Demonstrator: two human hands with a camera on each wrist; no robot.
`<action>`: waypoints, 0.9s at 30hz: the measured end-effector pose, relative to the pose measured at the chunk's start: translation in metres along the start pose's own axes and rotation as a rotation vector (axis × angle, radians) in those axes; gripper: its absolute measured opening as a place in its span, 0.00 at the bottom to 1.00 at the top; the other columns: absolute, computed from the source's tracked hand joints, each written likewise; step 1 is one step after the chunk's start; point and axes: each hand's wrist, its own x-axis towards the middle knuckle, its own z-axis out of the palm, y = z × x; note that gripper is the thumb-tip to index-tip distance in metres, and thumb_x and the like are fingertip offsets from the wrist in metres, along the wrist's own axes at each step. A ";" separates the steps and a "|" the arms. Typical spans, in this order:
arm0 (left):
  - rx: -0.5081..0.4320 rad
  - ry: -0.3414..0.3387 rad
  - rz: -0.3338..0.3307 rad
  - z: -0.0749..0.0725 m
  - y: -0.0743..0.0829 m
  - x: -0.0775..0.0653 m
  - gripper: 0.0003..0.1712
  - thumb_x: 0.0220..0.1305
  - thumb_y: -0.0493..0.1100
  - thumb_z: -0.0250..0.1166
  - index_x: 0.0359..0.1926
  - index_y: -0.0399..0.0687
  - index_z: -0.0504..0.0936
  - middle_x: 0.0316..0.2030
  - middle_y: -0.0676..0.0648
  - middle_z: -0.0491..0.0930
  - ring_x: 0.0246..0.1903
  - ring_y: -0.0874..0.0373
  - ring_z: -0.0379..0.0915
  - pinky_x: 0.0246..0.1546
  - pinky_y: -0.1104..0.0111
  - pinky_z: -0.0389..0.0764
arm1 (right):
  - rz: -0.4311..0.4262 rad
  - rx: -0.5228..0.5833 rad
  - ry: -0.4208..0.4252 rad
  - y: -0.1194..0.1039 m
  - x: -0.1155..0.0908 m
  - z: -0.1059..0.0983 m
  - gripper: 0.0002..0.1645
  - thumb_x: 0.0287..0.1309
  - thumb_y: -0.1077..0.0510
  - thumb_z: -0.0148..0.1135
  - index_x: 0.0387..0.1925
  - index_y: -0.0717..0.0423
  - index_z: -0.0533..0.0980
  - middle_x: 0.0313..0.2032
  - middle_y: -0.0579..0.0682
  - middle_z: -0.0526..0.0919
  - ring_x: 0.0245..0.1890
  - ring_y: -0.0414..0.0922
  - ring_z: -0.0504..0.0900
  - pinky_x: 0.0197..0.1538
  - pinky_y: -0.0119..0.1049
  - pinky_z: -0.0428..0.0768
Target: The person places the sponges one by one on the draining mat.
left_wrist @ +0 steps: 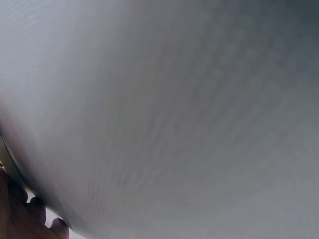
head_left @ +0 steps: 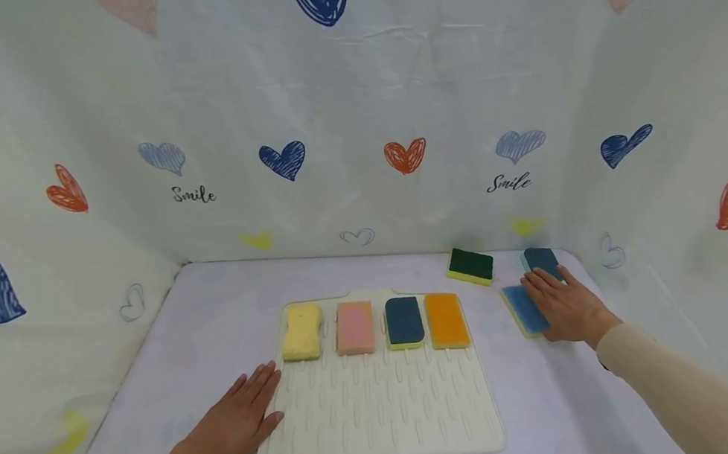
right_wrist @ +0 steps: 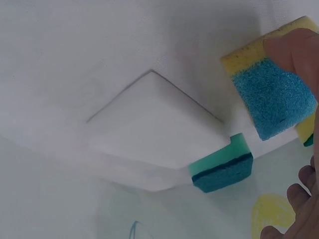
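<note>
At the right, my right hand (head_left: 565, 307) holds a blue-and-yellow sponge (head_left: 524, 310), the thumb pressed to its yellow side in the right wrist view; its far grip is hidden. Just beyond the fingers lies a teal-green sponge (head_left: 541, 261). My left hand (head_left: 236, 417) rests flat at the left edge of a white ribbed mat (head_left: 385, 412), fingers straight. Along the mat's back half lie a yellow wavy sponge (head_left: 302, 331), a pink sponge (head_left: 354, 328), a navy-topped sponge (head_left: 405, 321) and an orange sponge (head_left: 446, 320). The left wrist view is mostly blurred pale surface.
A dark-green-topped yellow sponge (head_left: 471, 266) lies at the table's back edge, behind the mat. The pale table (head_left: 188, 337) is bordered behind and at both sides by a white curtain (head_left: 349, 94) printed with hearts.
</note>
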 end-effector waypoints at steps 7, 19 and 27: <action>0.018 0.005 0.002 0.000 -0.001 -0.002 0.43 0.82 0.64 0.50 0.80 0.36 0.62 0.81 0.37 0.59 0.80 0.40 0.57 0.78 0.43 0.62 | 0.012 0.049 -0.047 -0.003 0.008 0.001 0.63 0.50 0.34 0.78 0.77 0.64 0.64 0.77 0.63 0.66 0.79 0.64 0.62 0.77 0.71 0.59; 0.020 0.004 0.008 -0.001 0.001 0.001 0.42 0.82 0.63 0.50 0.80 0.36 0.62 0.81 0.38 0.59 0.80 0.41 0.57 0.78 0.44 0.62 | 0.049 0.263 -0.174 -0.009 0.018 0.005 0.66 0.45 0.44 0.80 0.78 0.68 0.58 0.78 0.67 0.63 0.78 0.67 0.60 0.77 0.75 0.51; 0.017 -0.024 -0.021 -0.002 0.002 0.000 0.43 0.82 0.64 0.50 0.81 0.37 0.61 0.82 0.39 0.58 0.80 0.42 0.55 0.79 0.44 0.61 | 0.092 0.386 -0.171 -0.007 0.025 0.011 0.64 0.42 0.50 0.80 0.76 0.70 0.60 0.76 0.71 0.63 0.77 0.70 0.60 0.78 0.73 0.53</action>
